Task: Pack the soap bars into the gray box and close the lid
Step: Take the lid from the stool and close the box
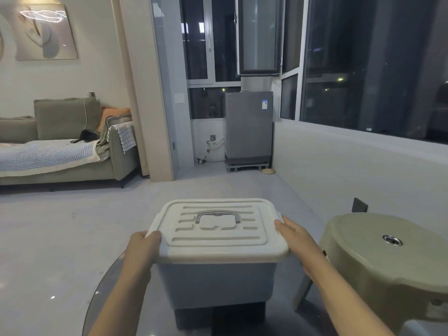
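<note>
The gray box [213, 282] is in front of me at the lower middle, over a glass table. Its white lid [218, 234] lies flat on top, with a gray handle [217, 215] folded down in the lid's recess. My left hand [141, 251] grips the lid's left edge, fingers curled over the rim. My right hand [298, 241] grips the lid's right edge. Both hands hold the box from the sides. No soap bars are visible; the inside of the box is hidden by the lid.
A round glass table [106, 294] lies under the box. A pale green plastic stool [378, 260] stands close on the right. Farther off are a sofa [60, 146] at left, a gray washing machine [248, 129] by the windows, and a white wall ledge on the right.
</note>
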Demonstrator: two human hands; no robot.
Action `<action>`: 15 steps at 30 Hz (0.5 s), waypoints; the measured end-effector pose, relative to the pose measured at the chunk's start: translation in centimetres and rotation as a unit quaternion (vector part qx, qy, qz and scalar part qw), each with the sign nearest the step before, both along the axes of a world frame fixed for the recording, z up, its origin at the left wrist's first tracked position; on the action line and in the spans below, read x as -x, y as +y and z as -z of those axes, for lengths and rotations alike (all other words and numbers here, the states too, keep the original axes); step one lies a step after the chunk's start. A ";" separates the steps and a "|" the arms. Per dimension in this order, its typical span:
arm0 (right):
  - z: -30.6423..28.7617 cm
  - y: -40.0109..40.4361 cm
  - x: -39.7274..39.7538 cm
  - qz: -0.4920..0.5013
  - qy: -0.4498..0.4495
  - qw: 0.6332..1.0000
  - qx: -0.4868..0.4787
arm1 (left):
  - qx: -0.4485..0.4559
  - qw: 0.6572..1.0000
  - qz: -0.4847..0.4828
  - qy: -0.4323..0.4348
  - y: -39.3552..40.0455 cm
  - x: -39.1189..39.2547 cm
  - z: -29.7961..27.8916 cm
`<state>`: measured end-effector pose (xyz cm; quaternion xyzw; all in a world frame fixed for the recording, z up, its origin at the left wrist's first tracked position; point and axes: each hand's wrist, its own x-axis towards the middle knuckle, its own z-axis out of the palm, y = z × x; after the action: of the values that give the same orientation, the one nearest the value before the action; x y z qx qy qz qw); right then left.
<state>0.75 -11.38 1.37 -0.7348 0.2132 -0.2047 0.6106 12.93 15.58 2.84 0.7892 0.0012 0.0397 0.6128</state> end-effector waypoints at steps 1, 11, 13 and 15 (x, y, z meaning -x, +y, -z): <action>-0.1 0.0 0.0 -0.001 0.003 1.000 -0.006 | 0.007 1.000 0.001 0.005 0.0 -0.1 0.1; -0.1 -0.2 -1.0 0.000 -0.006 0.996 -0.084 | 0.030 0.999 -0.015 0.019 0.0 -1.4 1.2; -0.1 -0.2 -1.2 0.007 -0.005 0.996 -0.091 | 0.059 0.997 -0.017 0.040 -0.1 -1.5 1.0; 0.0 -0.2 -1.3 0.011 -0.006 0.995 -0.101 | 0.084 0.995 -0.020 0.058 -0.2 -1.8 1.1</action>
<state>2.09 -11.61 1.41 -0.6658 0.2378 -0.1931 0.6804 14.72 15.41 1.72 0.7356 0.0561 0.0057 0.6751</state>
